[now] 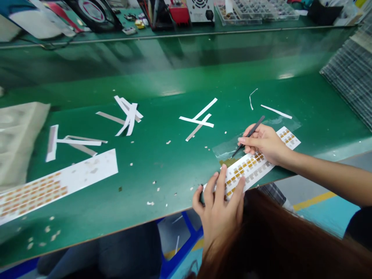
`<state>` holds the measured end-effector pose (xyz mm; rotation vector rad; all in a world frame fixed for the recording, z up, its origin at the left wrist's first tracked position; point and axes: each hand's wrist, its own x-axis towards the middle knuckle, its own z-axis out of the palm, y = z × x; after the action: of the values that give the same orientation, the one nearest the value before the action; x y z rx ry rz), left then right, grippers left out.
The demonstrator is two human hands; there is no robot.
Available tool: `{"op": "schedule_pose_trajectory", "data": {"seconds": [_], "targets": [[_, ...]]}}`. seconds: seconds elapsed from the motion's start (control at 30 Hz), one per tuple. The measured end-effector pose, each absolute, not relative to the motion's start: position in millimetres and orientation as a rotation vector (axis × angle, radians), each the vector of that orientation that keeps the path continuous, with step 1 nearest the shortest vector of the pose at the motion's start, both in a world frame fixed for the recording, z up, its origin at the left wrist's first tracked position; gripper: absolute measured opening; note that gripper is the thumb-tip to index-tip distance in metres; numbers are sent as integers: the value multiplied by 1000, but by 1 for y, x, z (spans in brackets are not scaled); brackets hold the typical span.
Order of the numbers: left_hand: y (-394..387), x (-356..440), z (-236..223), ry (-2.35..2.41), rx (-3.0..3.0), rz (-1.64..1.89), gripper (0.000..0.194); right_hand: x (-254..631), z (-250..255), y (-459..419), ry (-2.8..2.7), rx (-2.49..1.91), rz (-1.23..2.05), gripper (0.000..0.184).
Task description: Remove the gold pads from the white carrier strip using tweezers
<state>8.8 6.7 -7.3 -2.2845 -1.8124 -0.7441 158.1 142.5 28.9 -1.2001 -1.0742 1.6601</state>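
A white backing sheet [286,137] covered with several small amber and grey sticker squares lies at the front edge of the green table [180,170]. My left hand [217,209] rests on its near end with fingers stretched flat, pinning it down. My right hand [266,143] pinches black tweezers [252,133] like a pen. Their tip points down-left and touches a clear film [225,149] beside the sheet.
A second, larger sticker sheet [58,186] lies at the left. Peeled white strips [129,112] and another pile of strips [200,120] lie scattered mid-table with tiny scraps. A grey ribbed tray stack [351,73] sits at the right. Equipment and parts bins [258,9] line the far shelf.
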Motion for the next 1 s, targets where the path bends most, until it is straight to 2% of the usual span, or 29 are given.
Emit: {"op": "schedule_pose_trajectory", "data": {"seconds": [0.37,0.57,0.8,1.0], "targets": [[6,5,-5,-1799,-2319,-732,35,161,45,143,-973,-1197,1693,42],[8,-5,-2,-1630,-2373,-715,42,176,58,122,-1103,-1064,1641,33],[3,-5,-4,-1655,-2426,-719,30,180,32,104,-1202,-1120,1665,29],[4,0,-5,-1736,-2375,-866,23,181,27,103,-1264,-1100,1621,28]]}}
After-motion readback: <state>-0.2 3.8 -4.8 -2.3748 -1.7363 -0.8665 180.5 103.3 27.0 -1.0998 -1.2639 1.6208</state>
